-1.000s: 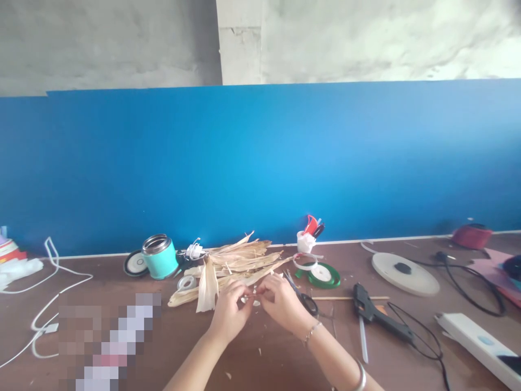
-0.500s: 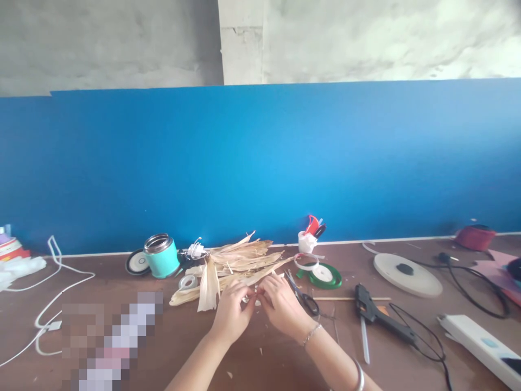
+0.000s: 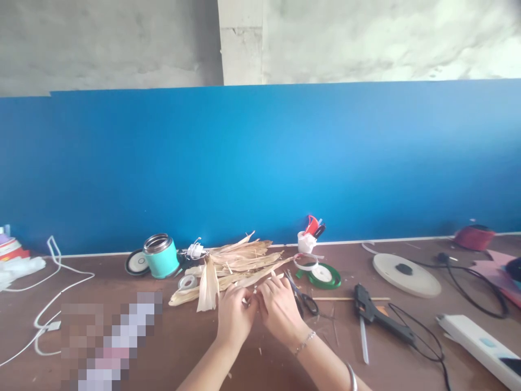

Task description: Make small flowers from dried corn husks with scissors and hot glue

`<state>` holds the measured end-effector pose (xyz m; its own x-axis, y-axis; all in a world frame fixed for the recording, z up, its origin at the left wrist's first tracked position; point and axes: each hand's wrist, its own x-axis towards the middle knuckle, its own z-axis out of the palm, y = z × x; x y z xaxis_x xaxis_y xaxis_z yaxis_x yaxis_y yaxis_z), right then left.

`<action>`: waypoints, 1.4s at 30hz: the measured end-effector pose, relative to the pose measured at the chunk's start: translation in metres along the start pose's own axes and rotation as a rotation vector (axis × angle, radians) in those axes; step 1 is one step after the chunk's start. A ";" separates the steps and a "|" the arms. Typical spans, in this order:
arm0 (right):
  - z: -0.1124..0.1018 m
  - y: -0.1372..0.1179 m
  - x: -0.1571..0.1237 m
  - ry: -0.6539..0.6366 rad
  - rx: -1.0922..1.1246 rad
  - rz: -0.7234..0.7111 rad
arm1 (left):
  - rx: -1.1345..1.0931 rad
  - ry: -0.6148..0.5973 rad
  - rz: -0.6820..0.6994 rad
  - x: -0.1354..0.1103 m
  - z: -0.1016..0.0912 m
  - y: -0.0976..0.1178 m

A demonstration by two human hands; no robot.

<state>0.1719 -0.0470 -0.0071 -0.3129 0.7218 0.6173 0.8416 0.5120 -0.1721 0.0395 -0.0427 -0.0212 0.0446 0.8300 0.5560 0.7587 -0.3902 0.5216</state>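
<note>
My left hand [image 3: 236, 315] and my right hand [image 3: 280, 312] meet at the fingertips above the table, both closed in a pinch. Between them shows a bit of a pale piece of corn husk [image 3: 246, 300], mostly covered by my fingers. Just beyond the hands lies a pile of dried corn husks [image 3: 240, 259], with one broad husk [image 3: 208, 288] hanging toward me left of my left hand. Close to my right hand rest dark-handled scissors [image 3: 310, 304], partly hidden behind it. A roll of clear tape [image 3: 188, 282] sits at the pile's left end.
Beyond my right hand are a green ribbon spool [image 3: 324, 276] and a white cup [image 3: 306, 242] with tools. Farther right lie a glue gun [image 3: 380, 315], a pale disc [image 3: 407, 276] and a white power strip [image 3: 482, 347]. A turquoise jar [image 3: 161, 259] stands left, near white cables [image 3: 48, 327].
Both forearms have shifted slightly, and my right wrist has moved a little to the left and down. The fingertips stay pinched together at nearly the same spot.
</note>
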 end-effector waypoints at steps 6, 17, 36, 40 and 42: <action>0.003 -0.004 -0.002 0.001 -0.047 0.056 | 0.058 -0.035 -0.062 0.000 -0.002 0.001; -0.006 0.004 0.002 0.001 -0.074 0.241 | 0.136 0.026 -0.166 0.011 -0.014 -0.022; -0.005 0.006 0.004 -0.084 0.235 0.188 | -0.115 -0.067 0.179 0.008 -0.012 -0.007; -0.010 0.004 0.005 -0.068 0.189 0.114 | -0.035 -0.081 0.234 0.008 -0.014 -0.004; -0.011 0.002 0.005 -0.062 0.183 0.102 | 0.013 -0.084 0.264 0.007 -0.014 -0.004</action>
<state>0.1767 -0.0476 0.0044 -0.2615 0.7985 0.5423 0.7780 0.5069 -0.3712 0.0277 -0.0408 -0.0097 0.2952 0.7304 0.6159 0.7221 -0.5927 0.3567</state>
